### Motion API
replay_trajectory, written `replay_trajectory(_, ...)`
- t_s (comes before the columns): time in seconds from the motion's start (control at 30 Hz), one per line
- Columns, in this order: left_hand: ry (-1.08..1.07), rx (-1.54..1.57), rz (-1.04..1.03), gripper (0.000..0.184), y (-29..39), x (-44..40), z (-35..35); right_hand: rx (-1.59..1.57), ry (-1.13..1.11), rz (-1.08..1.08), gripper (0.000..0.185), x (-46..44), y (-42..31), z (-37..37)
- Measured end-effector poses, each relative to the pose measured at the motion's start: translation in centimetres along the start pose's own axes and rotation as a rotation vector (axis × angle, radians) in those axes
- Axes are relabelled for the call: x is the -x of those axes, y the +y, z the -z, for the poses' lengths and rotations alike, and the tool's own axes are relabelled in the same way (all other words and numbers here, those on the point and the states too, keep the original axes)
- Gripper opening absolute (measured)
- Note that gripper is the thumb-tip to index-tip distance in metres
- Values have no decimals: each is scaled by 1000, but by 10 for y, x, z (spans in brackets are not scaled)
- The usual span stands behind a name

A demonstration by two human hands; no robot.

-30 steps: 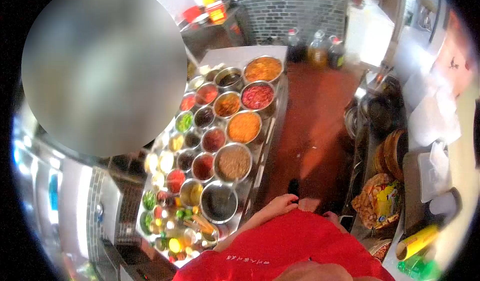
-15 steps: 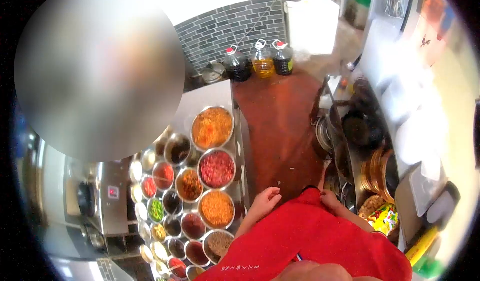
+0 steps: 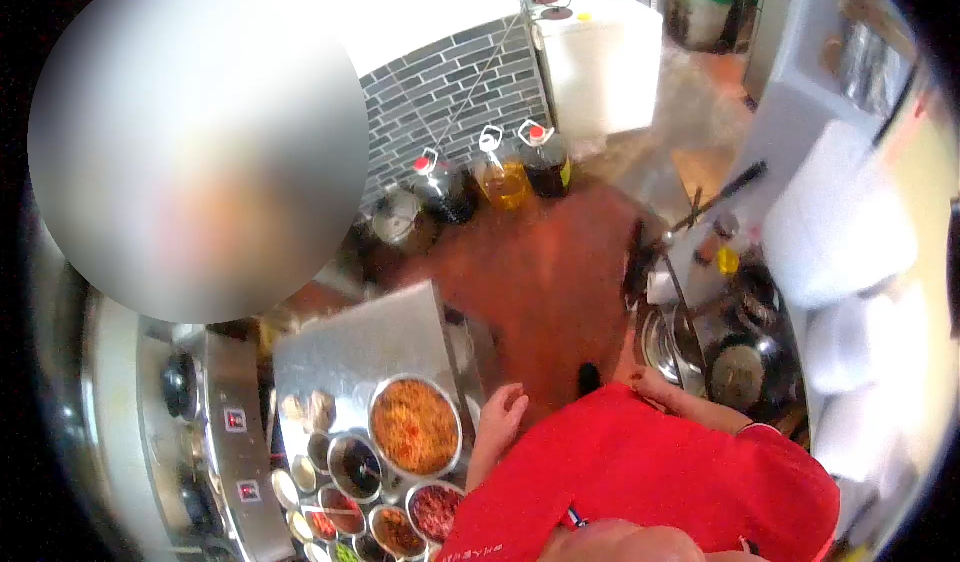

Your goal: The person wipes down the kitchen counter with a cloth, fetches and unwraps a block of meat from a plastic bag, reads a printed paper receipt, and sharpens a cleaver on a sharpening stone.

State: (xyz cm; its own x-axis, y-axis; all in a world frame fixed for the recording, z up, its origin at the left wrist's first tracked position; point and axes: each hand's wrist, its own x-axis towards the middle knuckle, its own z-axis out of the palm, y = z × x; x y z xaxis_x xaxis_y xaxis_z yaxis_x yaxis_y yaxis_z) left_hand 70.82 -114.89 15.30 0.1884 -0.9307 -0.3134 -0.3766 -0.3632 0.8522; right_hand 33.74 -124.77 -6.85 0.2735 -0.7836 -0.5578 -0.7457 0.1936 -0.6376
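Observation:
My left hand [image 3: 502, 414] hangs beside the steel counter [image 3: 350, 334], right of a round steel bowl of orange-brown food [image 3: 415, 425]. It holds nothing, and its fingers are loosely curled and apart. Near the metal bowls [image 3: 657, 347] on the right side is my right hand [image 3: 648, 382], low against the red clothing [image 3: 660, 472]; its fingers are too small and blurred to read. Below the orange-brown food sit a bowl of red chopped food [image 3: 437, 510], a dark bowl [image 3: 356, 467] and several smaller bowls.
Three large bottles [image 3: 502, 177] stand on the red-brown floor [image 3: 540, 282] by the tiled wall [image 3: 450, 82]. A black wok [image 3: 745, 370] lies on the right-hand worktop. A white cabinet [image 3: 600, 72] is at the back. At the left, a steel unit [image 3: 240, 457] bears small red-lit panels.
The view has moved forward along the counter, whose end and bowls now appear lower. Both hands have come along beside the body. The bottles look nearer, and the wok is now beside my right arm.

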Motion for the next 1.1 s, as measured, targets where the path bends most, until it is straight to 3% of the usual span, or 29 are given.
replay_trajectory(0.07, 25, 11, -11, 37, 33, -53, 13, 72, -22, 134, 34, -73, -20, 27)
replay_trajectory(0.17, 62, 39, 3, 37, 39, -129, 19, 33, 96, 121, 34, -160, -40, 43)
replay_trajectory(0.2, 26, 32, 4, 37, 50, -150, 24, 118, 76, 128, 33, -155, -88, 73)
replay_trajectory(0.33, -114, 4, -2, 39, 69, -254, 40, 91, 64, 173, 31, -223, -114, 100)
replay_trajectory(0.47, -229, -98, -81, 38, 89, -377, 57, -29, 35, 26, 28, -286, -102, 123)
replay_trajectory(0.6, -341, -244, -177, 41, 133, -507, 80, -305, 58, -289, 22, -338, -74, 142)
replay_trajectory(0.77, -501, -321, -248, 42, 168, -650, 82, -602, 338, -558, 21, -359, -107, 192)
replay_trajectory(0.8, -494, -340, -303, 42, 170, -676, 78, -882, 284, -530, 15, -360, -118, 206)
replay_trajectory(0.83, -525, -342, -275, 41, 185, -695, 74, -869, 259, -547, 8, -368, -118, 213)
replay_trajectory(0.9, -590, -343, -218, 41, 212, -731, 58, -842, 210, -583, 15, -380, -108, 220)
replay_trajectory(0.93, -610, -374, -226, 41, 220, -751, 46, -746, 222, -580, 10, -391, -100, 224)
replay_trajectory(1.0, -652, -435, -232, 40, 229, -785, 21, -553, 235, -575, 16, -404, -73, 216)
replay_trajectory(1.07, -661, -399, -206, 40, 239, -813, -7, -309, 561, 309, 12, -477, 97, 110)
replay_trajectory(1.1, -657, -383, -198, 40, 245, -833, -23, -314, 550, 318, 12, -484, 103, 123)
